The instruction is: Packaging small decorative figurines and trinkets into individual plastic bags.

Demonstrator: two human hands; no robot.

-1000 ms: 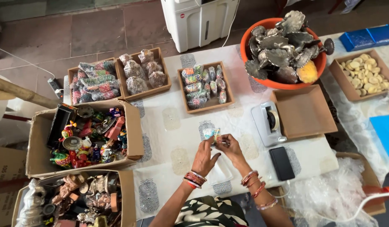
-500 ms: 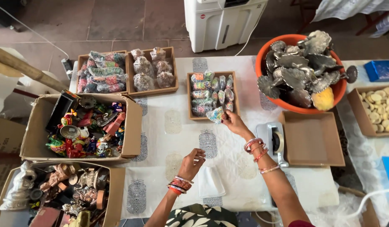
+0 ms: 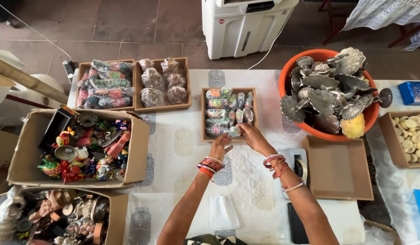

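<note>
Packet (image 3: 235, 131), small, clear-wrapped, multicoloured, sat pinched at the near edge of the wooden tray (image 3: 204, 113), just past both hands. Right hand (image 3: 253, 138) was closed on it from the right, fingertips touching; left hand (image 3: 220, 146) sat just beside it on the left, fingers curled, and whether it also gripped the packet I couldn't tell. Hands were close together, almost meeting at the packet. Right hand was the nearer one. Packet's long axis ran roughly left-right, across the tray's front row; the other wrapped packets (image 3: 228, 105) lay further in, away from the person. Tray stood mid-bench (image 3: 182, 163), orange tub (image 3: 287, 72) of metal pieces well to the right.
</note>
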